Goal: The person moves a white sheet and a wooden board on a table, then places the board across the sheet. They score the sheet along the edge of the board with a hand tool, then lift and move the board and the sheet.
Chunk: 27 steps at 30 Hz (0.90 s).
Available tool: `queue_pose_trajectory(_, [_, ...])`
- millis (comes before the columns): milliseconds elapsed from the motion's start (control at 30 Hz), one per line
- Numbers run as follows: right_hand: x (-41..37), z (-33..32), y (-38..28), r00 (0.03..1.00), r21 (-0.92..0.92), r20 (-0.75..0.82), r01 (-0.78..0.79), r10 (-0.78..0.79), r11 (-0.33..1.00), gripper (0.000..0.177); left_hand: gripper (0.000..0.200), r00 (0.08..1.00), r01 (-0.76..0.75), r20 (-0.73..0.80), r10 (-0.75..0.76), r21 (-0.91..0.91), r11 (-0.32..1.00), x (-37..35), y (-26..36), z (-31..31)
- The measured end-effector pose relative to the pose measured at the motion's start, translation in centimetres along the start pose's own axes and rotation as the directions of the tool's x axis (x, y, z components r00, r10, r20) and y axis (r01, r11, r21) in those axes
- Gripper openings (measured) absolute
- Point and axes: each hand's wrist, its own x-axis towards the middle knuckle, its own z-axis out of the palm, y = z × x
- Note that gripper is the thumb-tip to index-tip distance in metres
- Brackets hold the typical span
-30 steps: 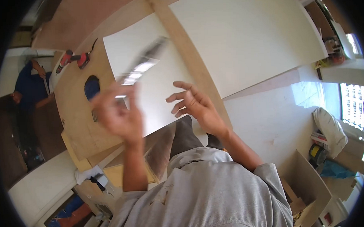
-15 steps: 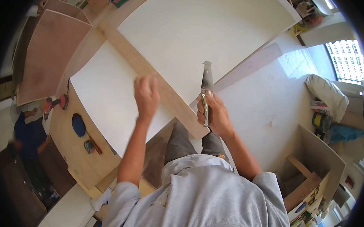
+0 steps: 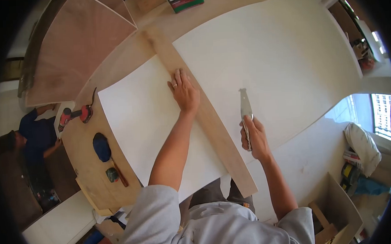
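My left hand (image 3: 185, 91) rests with fingers stretched out on a long wooden strip (image 3: 222, 140), which lies across a large white sheet (image 3: 279, 53). The sheet shows on both sides of the strip. My right hand (image 3: 258, 139) is wrapped round the metal handle of a scoring knife (image 3: 245, 103). Its flat blade points away from me and ends in a small hooked tip. The knife is to the right of the strip and overlaps the white sheet in this view.
Left of the sheet, a red cordless drill (image 3: 75, 116), a dark blue pouch-like thing (image 3: 102, 147) and a hammer-like tool (image 3: 119, 173) lie on the wooden bench (image 3: 81, 157). A green can (image 3: 185, 0) stands at the back. A person (image 3: 34, 133) is at the far left.
My left hand has come down onto the wooden strip, farther from me. The knife is still in my right hand. The view has shifted, so the bench appears lower and farther right.
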Motion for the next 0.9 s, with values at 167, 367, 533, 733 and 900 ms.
queue_pose_trajectory(167, [11.4,5.0,-4.2,0.982,-0.418,0.052,0.187,-0.182,0.889,0.040,0.047,0.994,0.044,0.096,-0.046,0.021,0.999,0.4,0.8,-1.0])
queue_pose_trajectory(367, [23.7,12.8,-6.5,0.832,-0.778,0.202,0.456,-0.516,0.431,0.031,0.057,0.981,0.132,0.151,-0.125,-0.033,0.991,0.6,1.0,-1.0])
queue_pose_trajectory(533, [26.6,17.3,-10.0,0.871,-0.829,0.250,0.419,-0.423,0.371,0.024,0.055,0.975,0.104,0.196,-0.106,0.022,0.994,0.4,0.8,-0.8])
queue_pose_trajectory(733, [27.7,18.3,-9.3,0.866,-0.869,0.237,0.392,-0.441,0.302,0.021,0.055,0.967,0.123,0.225,-0.120,-0.001,0.992,0.6,1.0,-1.1])
queue_pose_trajectory(900, [28.1,19.0,-9.1,0.859,-0.898,0.244,0.375,-0.449,0.230,0.018,0.058,0.957,0.126,0.264,-0.122,0.001,0.992,0.8,0.8,-1.0])
